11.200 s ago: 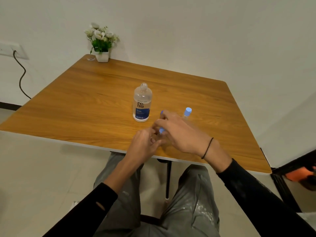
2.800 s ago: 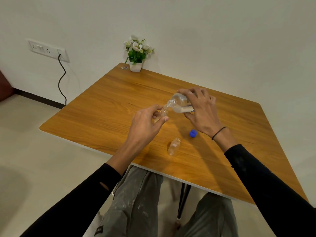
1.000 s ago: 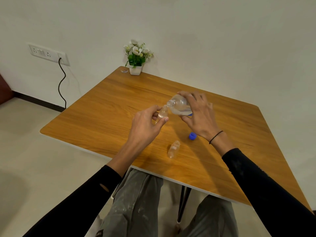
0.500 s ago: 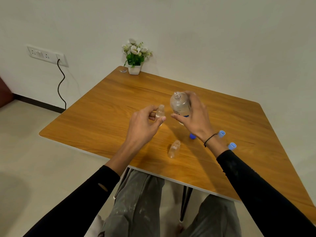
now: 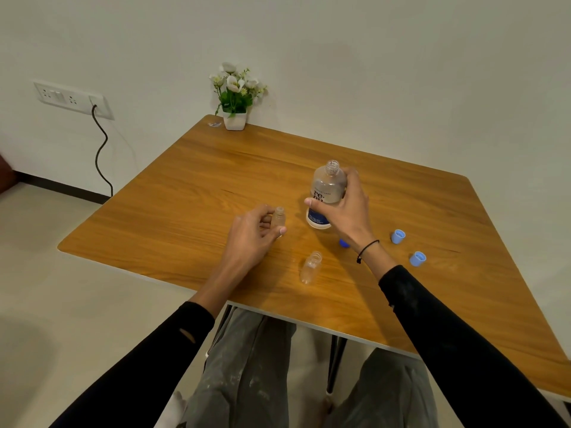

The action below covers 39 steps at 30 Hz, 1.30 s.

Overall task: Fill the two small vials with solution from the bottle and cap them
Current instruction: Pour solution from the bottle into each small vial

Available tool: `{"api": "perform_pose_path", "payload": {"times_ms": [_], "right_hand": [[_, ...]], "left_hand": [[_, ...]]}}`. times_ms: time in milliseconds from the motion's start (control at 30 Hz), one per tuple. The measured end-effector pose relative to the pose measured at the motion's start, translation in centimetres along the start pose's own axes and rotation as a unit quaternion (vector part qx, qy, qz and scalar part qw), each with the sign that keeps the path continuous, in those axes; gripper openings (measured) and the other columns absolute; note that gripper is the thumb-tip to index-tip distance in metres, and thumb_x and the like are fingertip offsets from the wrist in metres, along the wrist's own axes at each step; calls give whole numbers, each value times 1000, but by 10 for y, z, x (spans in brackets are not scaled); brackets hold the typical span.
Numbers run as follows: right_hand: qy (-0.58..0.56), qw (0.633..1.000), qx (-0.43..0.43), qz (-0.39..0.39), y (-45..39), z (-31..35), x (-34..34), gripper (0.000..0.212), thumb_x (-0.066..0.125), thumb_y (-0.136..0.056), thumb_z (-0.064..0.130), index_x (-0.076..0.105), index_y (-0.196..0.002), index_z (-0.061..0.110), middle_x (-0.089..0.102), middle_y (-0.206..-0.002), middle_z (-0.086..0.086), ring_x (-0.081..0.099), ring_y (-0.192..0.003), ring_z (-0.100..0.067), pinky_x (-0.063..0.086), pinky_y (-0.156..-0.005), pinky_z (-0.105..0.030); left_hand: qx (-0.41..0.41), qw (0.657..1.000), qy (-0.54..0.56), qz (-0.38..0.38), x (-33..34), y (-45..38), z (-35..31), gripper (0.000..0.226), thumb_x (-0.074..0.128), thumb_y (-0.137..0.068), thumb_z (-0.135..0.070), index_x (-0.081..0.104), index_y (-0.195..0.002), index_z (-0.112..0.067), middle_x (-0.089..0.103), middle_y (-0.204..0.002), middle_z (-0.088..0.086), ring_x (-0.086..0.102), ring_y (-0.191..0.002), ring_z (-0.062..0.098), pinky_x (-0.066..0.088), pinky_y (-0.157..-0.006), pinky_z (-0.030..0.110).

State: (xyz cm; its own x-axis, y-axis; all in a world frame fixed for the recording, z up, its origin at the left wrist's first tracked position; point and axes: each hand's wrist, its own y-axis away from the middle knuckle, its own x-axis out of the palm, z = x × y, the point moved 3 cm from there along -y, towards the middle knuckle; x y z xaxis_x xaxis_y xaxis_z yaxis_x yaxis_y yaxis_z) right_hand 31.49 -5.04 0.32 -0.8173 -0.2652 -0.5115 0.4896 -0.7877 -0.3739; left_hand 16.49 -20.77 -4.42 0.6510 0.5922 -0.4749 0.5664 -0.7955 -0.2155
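In the head view, the right hand (image 5: 346, 211) was wrapped around the bottle (image 5: 326, 196), its fingers (image 5: 312, 202) closed on the label, and the bottle stood upright with its base on or just above the bench (image 5: 191, 180). Its neck was open, so it had to be kept level to avoid spilling, and the grip low on the body suited setting it down.

The left hand (image 5: 253, 233) pinched one small vial (image 5: 279, 217) between thumb and fingertips, upright and uncapped, just left of the bottle. Holding it upright kept whatever had gone into it from running out; how full it was could not be made out.

The second vial (image 5: 310, 267) stood alone near the front edge, open-mouthed and apparently empty, within easy reach of either hand. Two light blue caps (image 5: 398, 236) (image 5: 417, 259) lay mouth-up to the right of the right wrist, and a darker blue cap (image 5: 343, 243), probably the bottle's, showed partly behind that wrist. A potted plant (image 5: 235, 97) sat at the far corner.

Compared with a second before, when the bottle was tipped with its neck at the held vial's mouth, the bottle had been righted and lowered, and the two hands had drawn apart. The standing vial and the dark cap had not moved.
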Motion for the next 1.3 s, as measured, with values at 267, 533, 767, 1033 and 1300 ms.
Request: {"api": "perform_pose_path", "payload": {"times_ms": [267,533,767,1033,1300], "right_hand": [[-3,1000,-14,-20,9,3,-24,76,96,-74,33,48,-130,19,58,-125,4,61,-112,-15,50,-82,-13],[1,999,-24,-41,21,6,-46,73,96,-74,32,47,-127,23,57,-119,9,60,-108,-12,47,-78,-7],[6,998,-40,-44,38,5,-60,71,96,-73,33,49,-124,23,60,-122,3,63,-110,-20,56,-85,-26],[78,995,-62,1,55,-10,-71,77,91,-80,27,49,-145,25,51,-142,4,49,-129,-16,31,-98,-6],[164,981,-103,0,58,-6,-75,75,87,-82,26,47,-144,35,50,-139,4,47,-130,-22,53,-96,-53]], "left_hand": [[-8,998,0,-69,-12,33,0,56,84,-88,-39,65,-136,-19,70,-117,-6,68,-104,9,63,-88,30],[81,996,27,0,15,88,-26,53,71,-83,-50,70,-128,-21,70,-104,-10,65,-91,8,60,-71,28],[68,997,-22,40,35,78,-37,39,80,-92,-41,74,-126,-21,69,-105,-13,63,-94,-1,53,-72,13],[68,997,35,-2,25,44,-72,20,75,-95,-39,72,-111,-27,74,-97,-16,69,-95,-6,59,-85,22],[104,994,38,-8,32,32,-79,29,78,-93,-38,73,-116,-21,75,-94,-12,70,-94,-1,62,-86,27]]}}
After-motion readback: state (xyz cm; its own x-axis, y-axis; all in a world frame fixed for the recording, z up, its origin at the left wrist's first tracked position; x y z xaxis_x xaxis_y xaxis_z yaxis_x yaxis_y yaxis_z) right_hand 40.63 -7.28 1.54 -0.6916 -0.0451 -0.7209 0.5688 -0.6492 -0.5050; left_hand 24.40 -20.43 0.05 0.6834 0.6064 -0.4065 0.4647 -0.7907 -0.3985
